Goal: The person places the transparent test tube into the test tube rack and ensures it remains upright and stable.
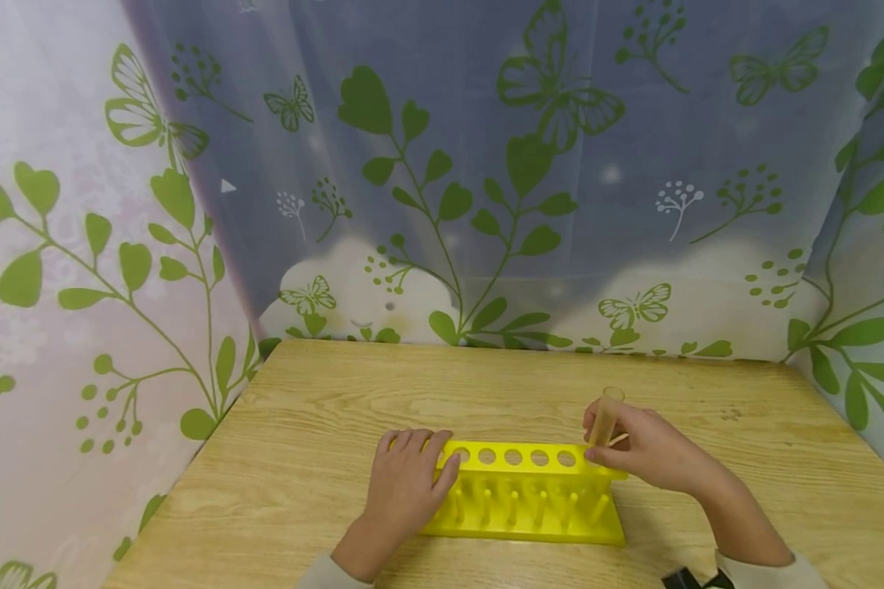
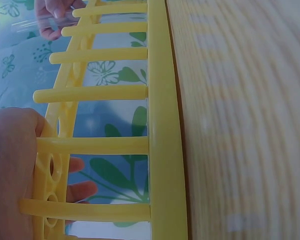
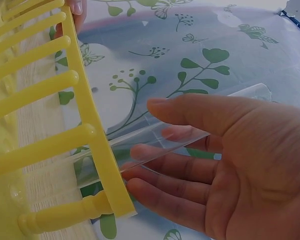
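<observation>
A yellow test-tube rack (image 1: 526,532) stands on the wooden table (image 1: 324,393), with a row of round holes in its top plate and pegs along its front. My left hand (image 1: 412,478) grips the rack's left end, fingers over the top plate and thumb on the near side. My right hand (image 1: 622,440) pinches a clear, empty test tube (image 1: 605,415) at the rack's right end. In the right wrist view the tube (image 3: 189,135) passes through the top plate (image 3: 90,105), with my thumb on it and my fingers (image 3: 179,167) under it.
A leaf-and-butterfly printed curtain (image 1: 486,204) closes in the table on the back and both sides. Bare wood lies behind and to both sides of the rack. A small dark object (image 1: 688,579) shows at the bottom edge near my right sleeve.
</observation>
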Action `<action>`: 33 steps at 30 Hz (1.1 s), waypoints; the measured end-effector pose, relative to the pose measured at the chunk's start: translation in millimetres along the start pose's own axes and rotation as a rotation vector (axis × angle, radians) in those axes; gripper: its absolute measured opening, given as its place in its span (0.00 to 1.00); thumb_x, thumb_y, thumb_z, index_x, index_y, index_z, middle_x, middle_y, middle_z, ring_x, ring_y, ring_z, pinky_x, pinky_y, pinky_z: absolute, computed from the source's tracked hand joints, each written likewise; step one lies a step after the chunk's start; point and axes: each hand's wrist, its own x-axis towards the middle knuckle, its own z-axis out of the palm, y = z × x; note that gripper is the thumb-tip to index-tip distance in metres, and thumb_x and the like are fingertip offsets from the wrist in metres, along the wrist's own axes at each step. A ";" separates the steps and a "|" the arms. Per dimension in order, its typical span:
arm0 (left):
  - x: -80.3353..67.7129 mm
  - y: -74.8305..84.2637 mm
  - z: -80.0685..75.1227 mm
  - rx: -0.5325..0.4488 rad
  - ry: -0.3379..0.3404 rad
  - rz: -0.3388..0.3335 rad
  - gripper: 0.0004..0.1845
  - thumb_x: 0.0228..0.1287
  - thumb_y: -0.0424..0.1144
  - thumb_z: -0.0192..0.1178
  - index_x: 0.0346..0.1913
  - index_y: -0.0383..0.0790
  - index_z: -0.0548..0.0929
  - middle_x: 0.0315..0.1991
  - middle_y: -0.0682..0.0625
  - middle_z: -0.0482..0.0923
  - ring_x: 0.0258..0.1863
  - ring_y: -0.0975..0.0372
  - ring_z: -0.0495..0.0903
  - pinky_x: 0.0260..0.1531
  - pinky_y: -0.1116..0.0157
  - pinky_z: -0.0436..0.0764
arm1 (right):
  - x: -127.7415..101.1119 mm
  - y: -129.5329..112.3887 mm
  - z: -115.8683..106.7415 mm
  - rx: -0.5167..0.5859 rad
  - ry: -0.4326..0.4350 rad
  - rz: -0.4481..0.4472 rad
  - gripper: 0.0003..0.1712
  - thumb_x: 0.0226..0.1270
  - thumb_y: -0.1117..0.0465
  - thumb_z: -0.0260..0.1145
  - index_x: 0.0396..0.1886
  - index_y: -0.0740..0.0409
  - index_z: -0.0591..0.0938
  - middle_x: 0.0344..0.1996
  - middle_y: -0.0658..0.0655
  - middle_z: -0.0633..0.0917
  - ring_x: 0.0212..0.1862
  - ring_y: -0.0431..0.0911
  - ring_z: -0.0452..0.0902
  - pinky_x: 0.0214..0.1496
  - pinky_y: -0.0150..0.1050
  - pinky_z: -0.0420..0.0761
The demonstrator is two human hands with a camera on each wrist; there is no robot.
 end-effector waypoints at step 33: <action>5.8 -9.5 -7.0 -0.225 -0.101 0.014 0.23 0.74 0.53 0.48 0.65 0.48 0.74 0.63 0.45 0.71 0.64 0.48 0.68 0.65 0.39 0.58 | -5.6 11.6 6.1 -0.134 0.009 0.065 0.50 0.62 0.44 0.69 0.77 0.52 0.54 0.73 0.71 0.52 0.71 0.74 0.45 0.56 0.75 0.62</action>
